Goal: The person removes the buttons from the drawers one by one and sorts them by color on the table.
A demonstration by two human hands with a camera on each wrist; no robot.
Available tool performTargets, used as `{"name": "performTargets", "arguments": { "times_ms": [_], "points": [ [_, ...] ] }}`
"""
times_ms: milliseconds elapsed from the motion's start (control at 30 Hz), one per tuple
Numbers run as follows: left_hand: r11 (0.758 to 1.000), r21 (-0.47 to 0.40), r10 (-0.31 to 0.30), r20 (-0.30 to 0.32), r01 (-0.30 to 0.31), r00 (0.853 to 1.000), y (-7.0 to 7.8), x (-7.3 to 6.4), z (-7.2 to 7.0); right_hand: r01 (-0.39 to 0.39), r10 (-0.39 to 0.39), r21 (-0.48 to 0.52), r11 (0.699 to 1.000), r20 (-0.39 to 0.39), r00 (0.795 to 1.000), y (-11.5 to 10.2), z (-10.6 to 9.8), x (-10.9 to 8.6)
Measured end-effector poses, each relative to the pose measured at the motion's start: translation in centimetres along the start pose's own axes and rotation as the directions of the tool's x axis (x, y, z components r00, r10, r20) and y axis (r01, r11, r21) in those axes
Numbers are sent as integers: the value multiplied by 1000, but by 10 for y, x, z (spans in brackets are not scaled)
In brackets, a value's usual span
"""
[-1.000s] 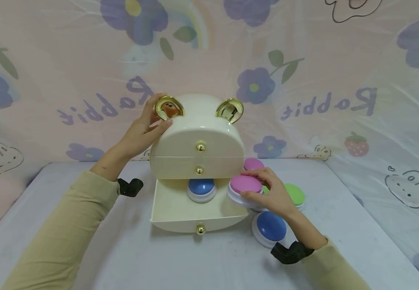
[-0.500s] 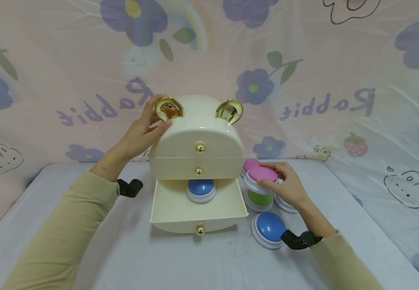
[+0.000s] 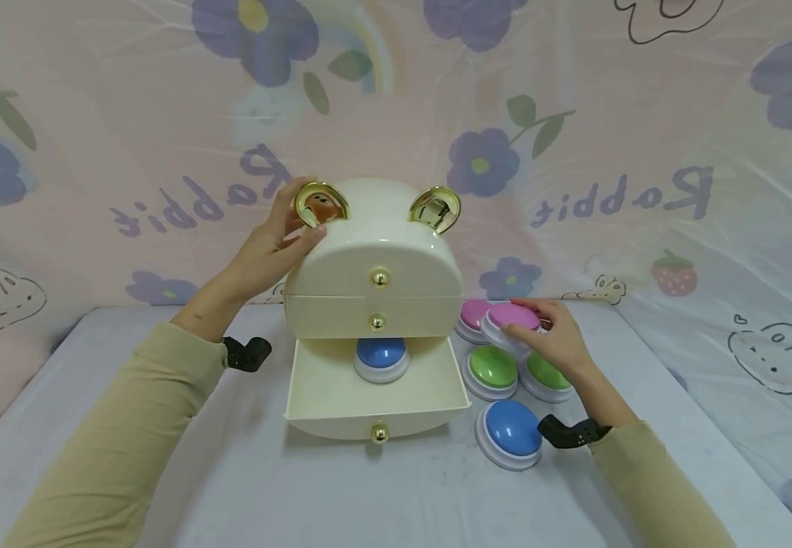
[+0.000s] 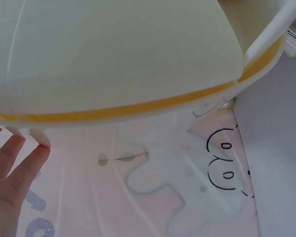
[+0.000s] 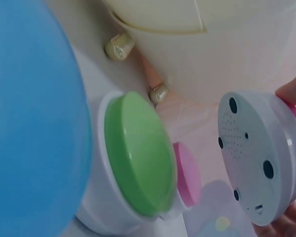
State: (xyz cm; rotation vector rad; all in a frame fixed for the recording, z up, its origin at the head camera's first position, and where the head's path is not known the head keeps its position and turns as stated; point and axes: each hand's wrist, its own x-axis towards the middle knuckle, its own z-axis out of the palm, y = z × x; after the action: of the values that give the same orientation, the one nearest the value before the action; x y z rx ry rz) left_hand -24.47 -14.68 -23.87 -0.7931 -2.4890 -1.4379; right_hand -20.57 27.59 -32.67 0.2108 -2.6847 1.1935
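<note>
In the head view my left hand [image 3: 268, 247] grips a cream drawer box [image 3: 368, 228] around its left gold ear [image 3: 322, 204], thumb in front and fingers behind. My right hand [image 3: 560, 335] holds a pink buzzer button [image 3: 513, 316] by its edge, raised and tilted, overlapping another pink buzzer [image 3: 472, 312]. The right wrist view shows its white underside [image 5: 249, 153] with dark feet and small speaker holes. The box's bottom drawer [image 3: 430, 392] is pulled out and has a blue buzzer [image 3: 380, 358] in it.
Two green buzzers [image 3: 494, 367] and a blue buzzer [image 3: 513, 428] stand on the white table [image 3: 231, 487] right of the drawer. A printed cloth [image 3: 382, 99] hangs behind. Gold feet [image 5: 120, 47] support the box. Wrist cameras [image 3: 574, 434] stick out from both sleeves.
My right hand has moved right and back with the pink buzzer, from over the drawer's right edge to beside the other pink one. The left hand stays on the ear.
</note>
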Motion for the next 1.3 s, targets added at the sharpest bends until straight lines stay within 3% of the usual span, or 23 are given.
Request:
{"name": "performTargets", "arguments": {
  "times_ms": [367, 567, 967, 1300],
  "points": [
    [1000, -6, -1, -6, 1, 1000, 0, 0, 0, -14, 14, -24, 1000, -19, 1000, 16, -6, 11],
    [1000, -8, 4, -8, -4, 1000, 1, -1, 0, -35, 33, -33, 999, -66, 997, 21, -6, 13],
    [1000, -1, 8, -10, -8, 1000, 0, -1, 0, -169, 161, -68, 983, -117, 980, 34, -4, 19],
    [1000, -4, 17, -9, -17, 1000, -2, 0, 0, -286, 275, -83, 955, -127, 953, 42, 0, 24]
  ]
}}
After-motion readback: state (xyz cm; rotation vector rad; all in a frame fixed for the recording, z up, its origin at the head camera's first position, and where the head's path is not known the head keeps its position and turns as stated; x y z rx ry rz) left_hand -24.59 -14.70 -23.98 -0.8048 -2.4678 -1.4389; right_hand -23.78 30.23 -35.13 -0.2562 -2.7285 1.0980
